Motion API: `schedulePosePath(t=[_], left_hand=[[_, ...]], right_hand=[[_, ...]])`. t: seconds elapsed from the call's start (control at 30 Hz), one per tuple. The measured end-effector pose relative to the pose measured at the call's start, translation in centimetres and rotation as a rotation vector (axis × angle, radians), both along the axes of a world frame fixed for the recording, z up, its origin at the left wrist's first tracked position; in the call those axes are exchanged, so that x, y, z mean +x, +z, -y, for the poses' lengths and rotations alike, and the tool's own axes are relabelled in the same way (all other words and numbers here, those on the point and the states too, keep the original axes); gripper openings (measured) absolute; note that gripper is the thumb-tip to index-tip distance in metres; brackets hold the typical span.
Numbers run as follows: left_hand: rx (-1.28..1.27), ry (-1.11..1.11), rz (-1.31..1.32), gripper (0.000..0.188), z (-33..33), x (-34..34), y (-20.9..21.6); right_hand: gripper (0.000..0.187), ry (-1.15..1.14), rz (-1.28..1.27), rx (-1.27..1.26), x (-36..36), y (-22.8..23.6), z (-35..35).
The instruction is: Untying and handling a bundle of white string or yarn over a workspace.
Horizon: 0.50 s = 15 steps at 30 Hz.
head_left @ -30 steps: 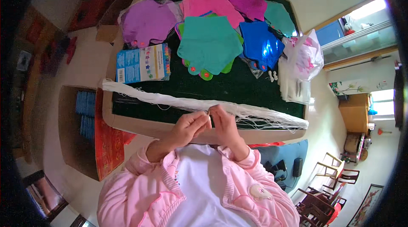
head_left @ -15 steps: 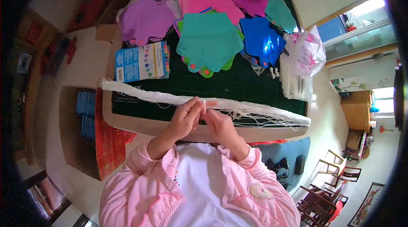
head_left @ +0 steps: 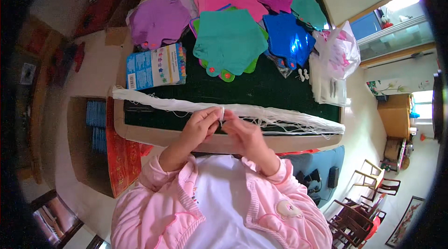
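My left hand pinches a small bit of white string between thumb and fingertips, above the near part of the table. Close beside it on the right, my right hand is smeared by motion, so its grip cannot be made out. Behind both hands a long bundle of white strings stretches across the table's near side, with loose strands toward the right end. Part of the bundle is hidden by my hands.
Piles of coloured shaped felt pieces, a teal one foremost, cover the far table. Printed cards lie at left. Two small white string bundles and a plastic bag are at right. A cardboard box with blue packs stands left.
My right hand has shifted slightly right and down, away from the left fingertips. The left hand keeps its pinch, and more of the white string shows there.
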State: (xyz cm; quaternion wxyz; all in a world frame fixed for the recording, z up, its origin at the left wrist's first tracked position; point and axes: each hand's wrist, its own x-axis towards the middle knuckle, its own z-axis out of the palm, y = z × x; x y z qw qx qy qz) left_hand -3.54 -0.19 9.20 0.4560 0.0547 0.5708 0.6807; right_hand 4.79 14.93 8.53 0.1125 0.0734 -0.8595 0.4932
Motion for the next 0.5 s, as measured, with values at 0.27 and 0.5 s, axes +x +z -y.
schedulePosePath(t=[0.27, 0.5], left_hand=[[0.206, -0.255, 0.02, 0.028, 0.3, 0.7, 0.2], [0.155, 0.118, 0.278, 0.03, -0.2, -0.8, -1.1]], right_hand=[[0.018, -0.078, 0.05, 0.013, -1.5, -1.8, -2.0], [0.015, 0.082, 0.157, 0.149, 0.2, -0.5, -1.3]])
